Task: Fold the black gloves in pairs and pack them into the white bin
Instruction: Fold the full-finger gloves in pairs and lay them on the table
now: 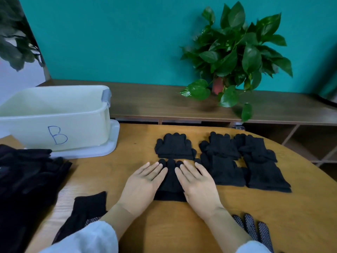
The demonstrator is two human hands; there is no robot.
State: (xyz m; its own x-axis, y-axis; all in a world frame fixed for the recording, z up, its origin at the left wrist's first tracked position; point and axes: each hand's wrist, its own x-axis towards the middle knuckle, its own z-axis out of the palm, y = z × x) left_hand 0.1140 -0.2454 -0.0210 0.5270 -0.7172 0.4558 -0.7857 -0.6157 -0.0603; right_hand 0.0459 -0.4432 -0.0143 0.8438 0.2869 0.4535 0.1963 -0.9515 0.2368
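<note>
My fingers (155,168) lie straight and flat, both hands pressing the black glove pair (170,181) on the wooden surface (200,225): left hand (144,185) on its left half, right hand (197,183) on its right. Just beyond my fingertips sit folded pairs (218,157) in rows. Farther left stands the white bin (54,117), marked "B" in blue. Loose gloves (27,176) are heaped at my far left.
</note>
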